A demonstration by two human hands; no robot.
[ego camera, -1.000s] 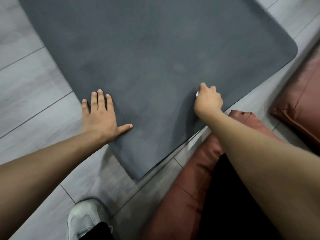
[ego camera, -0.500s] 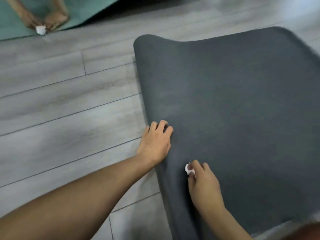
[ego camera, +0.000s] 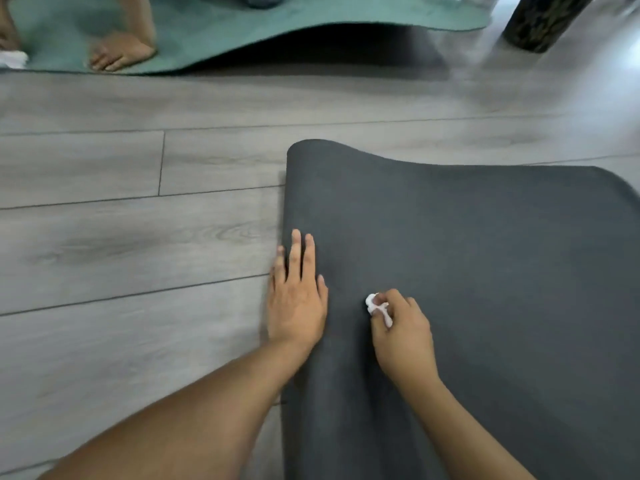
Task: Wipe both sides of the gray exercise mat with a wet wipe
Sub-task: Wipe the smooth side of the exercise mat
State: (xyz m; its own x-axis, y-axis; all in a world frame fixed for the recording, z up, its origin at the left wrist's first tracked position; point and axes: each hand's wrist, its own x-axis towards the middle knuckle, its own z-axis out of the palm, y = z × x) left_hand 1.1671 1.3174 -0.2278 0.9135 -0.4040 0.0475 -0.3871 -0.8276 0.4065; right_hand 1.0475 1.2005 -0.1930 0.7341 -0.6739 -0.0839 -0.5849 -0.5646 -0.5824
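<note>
My right hand pinches a balled white wet wipe against the gray exercise mat. My left hand lies flat, fingers straight, on the mat's left edge. The mat rests on gray plank floor; a green mat lies beyond.

The exercise mat is a plain dark gray. The wipe is white. The floor is pale gray wood-grain planks. Further off lies a teal mat, and a dark, mottled cylinder.
</note>
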